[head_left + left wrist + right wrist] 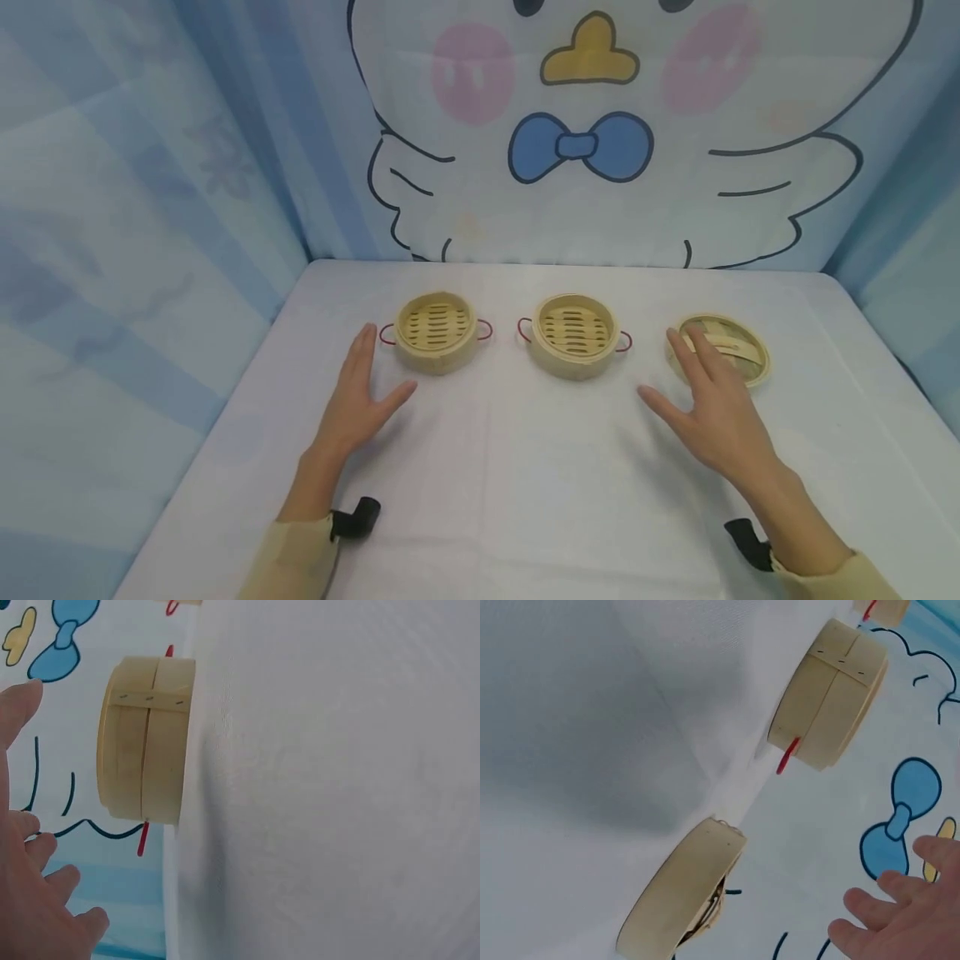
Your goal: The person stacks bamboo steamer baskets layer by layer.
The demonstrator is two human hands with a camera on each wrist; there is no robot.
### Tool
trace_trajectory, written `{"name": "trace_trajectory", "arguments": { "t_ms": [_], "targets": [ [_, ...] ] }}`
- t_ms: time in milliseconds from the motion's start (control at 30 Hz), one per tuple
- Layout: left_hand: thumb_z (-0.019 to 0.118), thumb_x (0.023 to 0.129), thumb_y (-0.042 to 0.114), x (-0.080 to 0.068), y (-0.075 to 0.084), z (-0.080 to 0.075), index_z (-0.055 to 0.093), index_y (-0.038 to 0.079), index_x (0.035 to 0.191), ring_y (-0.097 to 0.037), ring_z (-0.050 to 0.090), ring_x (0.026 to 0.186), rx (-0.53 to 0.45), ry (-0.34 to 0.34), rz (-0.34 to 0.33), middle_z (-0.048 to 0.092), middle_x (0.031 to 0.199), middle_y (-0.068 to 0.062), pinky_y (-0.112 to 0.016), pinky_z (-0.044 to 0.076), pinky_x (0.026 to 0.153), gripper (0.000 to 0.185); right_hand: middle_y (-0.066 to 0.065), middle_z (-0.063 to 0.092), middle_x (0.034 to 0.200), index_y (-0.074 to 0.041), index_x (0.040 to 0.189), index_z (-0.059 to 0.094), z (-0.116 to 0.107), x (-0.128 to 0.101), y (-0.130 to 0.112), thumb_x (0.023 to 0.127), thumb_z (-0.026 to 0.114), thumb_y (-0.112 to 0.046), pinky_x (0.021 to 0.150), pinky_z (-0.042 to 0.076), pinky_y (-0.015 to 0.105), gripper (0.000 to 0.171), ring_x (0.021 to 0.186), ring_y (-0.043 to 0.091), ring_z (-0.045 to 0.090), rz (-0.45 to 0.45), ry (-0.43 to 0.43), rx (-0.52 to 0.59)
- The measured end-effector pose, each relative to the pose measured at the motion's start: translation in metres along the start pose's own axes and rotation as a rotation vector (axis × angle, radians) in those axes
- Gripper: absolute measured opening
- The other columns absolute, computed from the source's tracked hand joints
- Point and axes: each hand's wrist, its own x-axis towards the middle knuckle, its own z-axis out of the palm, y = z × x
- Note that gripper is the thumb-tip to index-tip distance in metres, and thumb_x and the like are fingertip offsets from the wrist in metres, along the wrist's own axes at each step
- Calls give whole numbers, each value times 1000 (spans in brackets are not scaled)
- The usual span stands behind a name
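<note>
Two sleeves, two steamers, one lid

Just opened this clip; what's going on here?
A person holds both hands over a white cloth-covered table, gripping nothing. The open left hand hovers near a round pale bamboo steamer basket with red handles. The open right hand hovers by a round pale bamboo lid, partly hiding it in the head view. A second red-handled basket stands between them. Both baskets are uncovered.
</note>
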Motion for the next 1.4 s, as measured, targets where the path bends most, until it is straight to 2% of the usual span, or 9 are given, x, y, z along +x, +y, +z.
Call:
{"name": "trace_trajectory", "arguments": {
  "t_ms": [367, 567, 833, 1400],
  "targets": [
    [70, 91, 53, 17, -5, -6, 3, 12, 163, -31, 7, 153, -34, -50, -34, 6, 168, -12, -52, 13, 122, 107, 22, 15, 165, -13, 162, 21, -1, 5, -9, 96, 66, -47, 112, 16, 73, 87, 144, 52, 19, 9, -13, -24],
    [72, 90, 51, 24, -3, -5, 4, 13, 163, -31, 8, 153, -83, -49, -87, 7, 168, -12, -53, 14, 121, 107, 21, 15, 165, -15, 162, 22, -1, 9, -12, 96, 66, -48, 110, 18, 74, 86, 144, 52, 21, 7, -16, -24],
    [73, 90, 49, 30, -3, -2, 7, 14, 164, -31, 9, 153, -150, -40, -120, 9, 168, -11, -53, 14, 121, 105, 22, 16, 165, -13, 162, 23, 1, 13, -16, 98, 64, -46, 111, 19, 73, 83, 144, 51, 22, 0, -27, -13],
    [79, 86, 48, 45, -10, 1, 11, 14, 163, -35, 13, 152, -169, -54, -122, 13, 167, -12, -56, 17, 120, 108, 21, 21, 164, -15, 162, 25, 2, 17, -19, 98, 63, -48, 108, 25, 73, 81, 143, 50, 26, -3, -53, -24]
  ]
}}
